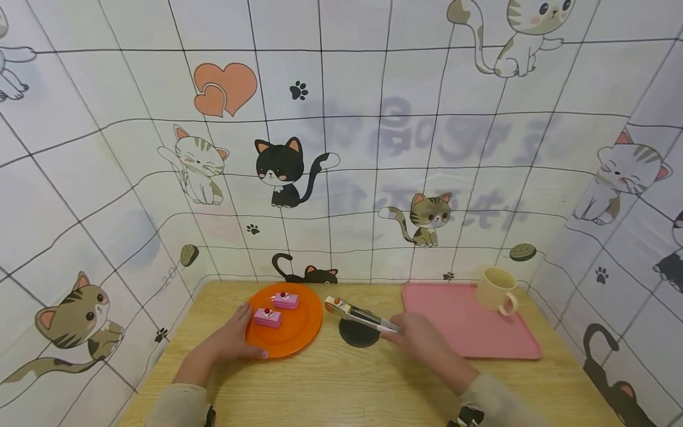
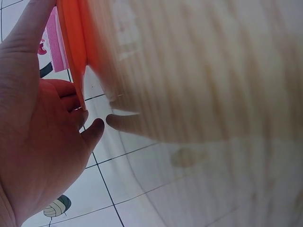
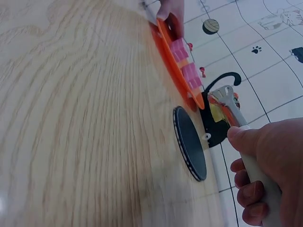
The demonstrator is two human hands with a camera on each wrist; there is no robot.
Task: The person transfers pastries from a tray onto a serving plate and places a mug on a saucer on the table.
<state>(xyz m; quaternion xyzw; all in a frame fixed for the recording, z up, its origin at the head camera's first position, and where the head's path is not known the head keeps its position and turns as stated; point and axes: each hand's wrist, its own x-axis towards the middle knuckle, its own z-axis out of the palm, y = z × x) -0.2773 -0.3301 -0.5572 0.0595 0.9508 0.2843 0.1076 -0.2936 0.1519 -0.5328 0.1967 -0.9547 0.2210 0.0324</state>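
Observation:
An orange plate (image 1: 299, 335) carries two pink toy cake slices (image 1: 268, 318), each with a red topping. My left hand (image 1: 233, 336) holds the plate at its left rim, thumb along the near edge and fingers round the far side. My right hand (image 3: 265, 156) grips white-handled metal tongs (image 1: 368, 319) pointing left. Between the tips of the tongs is a small yellowish piece with an orange-red top (image 1: 337, 302), partly covered by the metal. The tips hang just right of the plate, above the table near a round black coaster (image 1: 359, 334).
A pink tray (image 1: 459, 326) lies at the right of the wooden table (image 1: 331, 388). On its back right corner stands a yellow mug (image 1: 493, 287), handle toward the front. Tiled wall sheets (image 1: 352, 178) with cat drawings rise behind and at both sides.

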